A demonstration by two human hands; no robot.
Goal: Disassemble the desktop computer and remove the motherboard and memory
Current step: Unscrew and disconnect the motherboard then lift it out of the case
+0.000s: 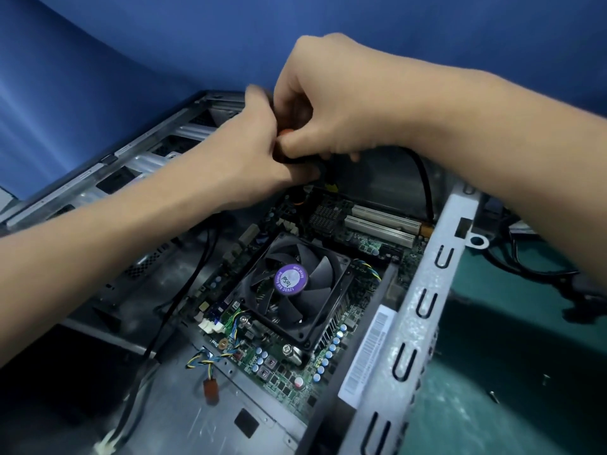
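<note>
Pinching one black cable [323,170] over the motherboard [282,366], left hand [249,159] and right hand [331,103] meet — their grip hides its end.

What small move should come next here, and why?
Probably ease the black cable up and away from the motherboard. The left hand and right hand both grip it at the board's far end, where it seems to run down to the board.

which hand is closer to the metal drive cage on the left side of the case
Left. The left hand is just beside the drive cage; the right hand is on its far side, further right. Both grip a black cable.
</note>
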